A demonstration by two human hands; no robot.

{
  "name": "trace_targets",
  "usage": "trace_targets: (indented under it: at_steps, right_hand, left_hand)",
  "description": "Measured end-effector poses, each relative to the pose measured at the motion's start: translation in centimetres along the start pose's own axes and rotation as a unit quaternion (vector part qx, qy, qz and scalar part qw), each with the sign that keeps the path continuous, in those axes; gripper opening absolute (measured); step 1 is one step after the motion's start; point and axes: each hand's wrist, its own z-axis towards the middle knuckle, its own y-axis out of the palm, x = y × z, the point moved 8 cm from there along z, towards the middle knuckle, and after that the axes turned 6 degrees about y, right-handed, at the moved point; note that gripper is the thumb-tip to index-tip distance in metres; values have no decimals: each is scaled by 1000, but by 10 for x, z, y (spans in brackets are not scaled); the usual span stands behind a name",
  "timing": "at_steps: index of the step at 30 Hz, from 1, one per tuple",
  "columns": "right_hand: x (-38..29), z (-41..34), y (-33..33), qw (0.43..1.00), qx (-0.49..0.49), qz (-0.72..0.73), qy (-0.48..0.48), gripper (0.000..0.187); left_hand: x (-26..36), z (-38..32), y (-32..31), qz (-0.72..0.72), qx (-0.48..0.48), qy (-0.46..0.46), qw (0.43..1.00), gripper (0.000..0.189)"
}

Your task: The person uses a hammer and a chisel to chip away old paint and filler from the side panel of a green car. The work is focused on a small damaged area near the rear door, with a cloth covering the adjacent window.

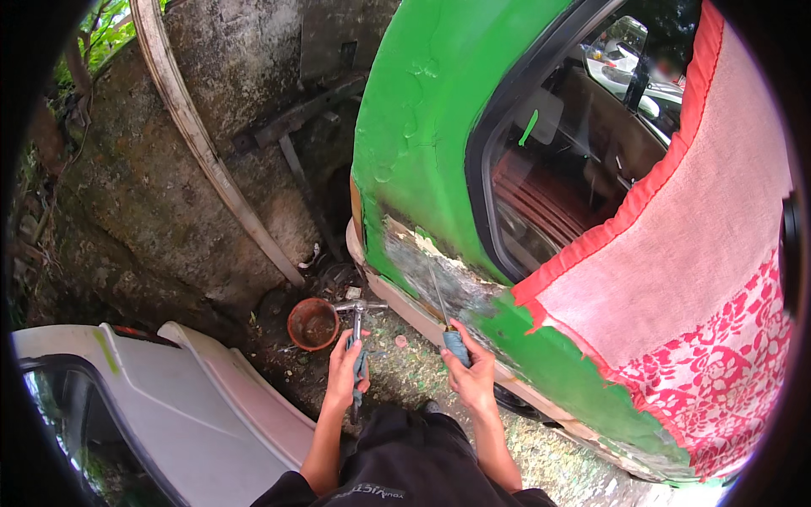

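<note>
My left hand (343, 374) grips a metal hammer (359, 307), its head up and blue-grey cloth around the handle. In my right hand (472, 374) is a thin pointed tool (455, 346), perhaps a screwdriver or chisel, with a blue-grey wrapped handle. Its slim shaft reaches up across a scraped patch (437, 269) on the green car body (412, 127). The patch shows bare grey metal and ragged layers of filler and paint at its upper edge. Whether the tip touches the panel, I cannot tell. The hammer is apart from the tool.
A reddish-brown bucket (313, 324) stands on the littered ground near the wall (158, 190). A long pale strip (209, 158) leans there. To my left is a white vehicle (171, 393). A pink-and-red patterned cloth (684, 253) drapes over the green car, below its window (570, 146).
</note>
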Motion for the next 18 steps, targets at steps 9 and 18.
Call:
trace_targets:
  at_steps: [9, 18]
  right_hand:
    - [-4, 51, 50, 999, -26, -11, -22, 52]
    - [18, -2, 11, 997, 25, 68, 33, 55]
  left_hand:
    - [-4, -2, 12, 3, -5, -23, 1000, 28]
    - [-5, 7, -3, 0, -7, -31, 999, 30]
